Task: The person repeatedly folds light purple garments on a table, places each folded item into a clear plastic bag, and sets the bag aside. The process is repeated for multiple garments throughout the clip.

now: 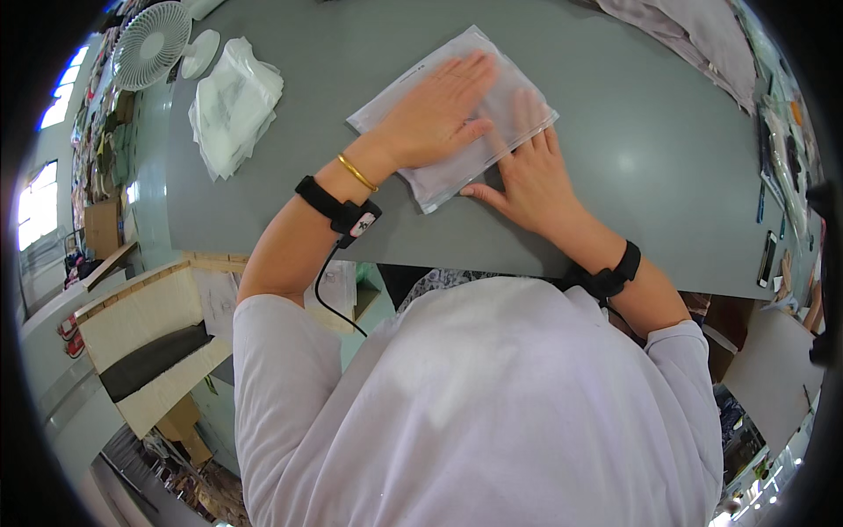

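Observation:
A clear plastic bag (438, 183) with folded pale fabric inside lies at an angle on the grey table (658, 197). My left hand (431, 115) rests flat across its upper face, palm down. At the bag's right edge, my right hand (537, 178) has its fingers beneath a layer of clear plastic, where their tips look hazy. The right thumb is spread away, beside the bag's near edge. Whether those fingers are inside the bag or under a loose flap, I cannot tell.
A stack of clear plastic bags (234, 109) lies left, near a white fan (155, 46). Pale cloth (691, 39) covers the far right corner. A phone (766, 258) and plastic-wrapped items (784, 158) lie along the right edge. A black cable (318, 283) hangs from my left wrist strap.

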Motion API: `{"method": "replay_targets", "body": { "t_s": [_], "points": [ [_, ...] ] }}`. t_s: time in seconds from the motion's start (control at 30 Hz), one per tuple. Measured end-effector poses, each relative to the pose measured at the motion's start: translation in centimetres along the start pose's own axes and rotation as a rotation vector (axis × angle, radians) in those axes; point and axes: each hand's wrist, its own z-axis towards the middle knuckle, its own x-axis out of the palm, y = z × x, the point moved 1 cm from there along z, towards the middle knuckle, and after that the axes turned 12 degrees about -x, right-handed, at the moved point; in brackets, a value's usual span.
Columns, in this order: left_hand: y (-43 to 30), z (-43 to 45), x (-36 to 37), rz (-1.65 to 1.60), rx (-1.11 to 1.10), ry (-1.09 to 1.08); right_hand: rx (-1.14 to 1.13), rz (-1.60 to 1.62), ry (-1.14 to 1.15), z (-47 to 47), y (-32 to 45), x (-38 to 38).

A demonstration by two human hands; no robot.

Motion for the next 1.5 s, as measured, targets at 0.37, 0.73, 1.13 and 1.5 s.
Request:
{"method": "replay_targets", "body": {
  "t_s": [0.37,0.73,1.13,1.5],
  "points": [
    [-1.6,-0.6,1.4,0.247,0.059,-0.105,-0.07,-0.141,-0.255,-2.2,-3.4,-3.8],
    [-4.4,-10.0,-4.2,0.053,0.118,0.012,-0.211,0.179,-0.08,-1.5,-2.8,-2.5],
    [-6.3,-11.4,-1.6,0.311,0.225,-0.042,-0.61,0.115,-0.08,0.4,2.5,0.6],
    [-5.4,-12.1,-2.0,0.209,0.187,-0.056,-0.705,-0.19,0.027,0.4,-10.0,-5.9]
  ]
}}
